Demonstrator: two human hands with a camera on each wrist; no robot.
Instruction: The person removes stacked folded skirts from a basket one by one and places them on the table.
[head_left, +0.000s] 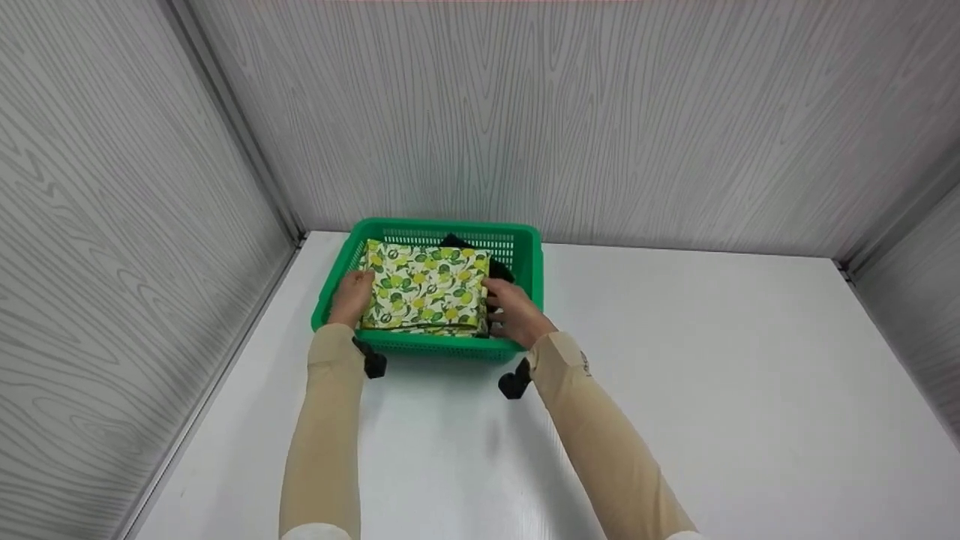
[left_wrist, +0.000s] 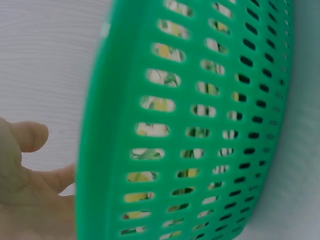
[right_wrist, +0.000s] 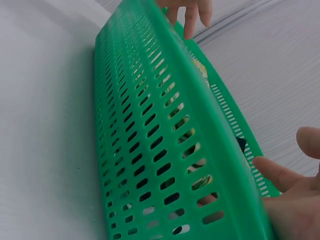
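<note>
A folded cloth (head_left: 427,286) with a lemon-and-leaf print lies flat in a green plastic basket (head_left: 442,342). Along the cloth's left edge is my left hand (head_left: 352,297), reaching inside the basket; its thumb and index finger stand apart in the left wrist view. My right hand (head_left: 517,312) is at the cloth's right edge, fingers spread and reaching over the basket's side. In the right wrist view its thumb is raised away from the extended index finger. Fingertips below the rim are partly hidden. Black material (head_left: 501,271) shows behind and right of the cloth.
The basket stands on a white table (head_left: 712,390), close to the back wall (head_left: 600,135). A grey wood-grain panel (head_left: 112,247) rises along the left side. Slotted basket walls (left_wrist: 190,130) surround the cloth.
</note>
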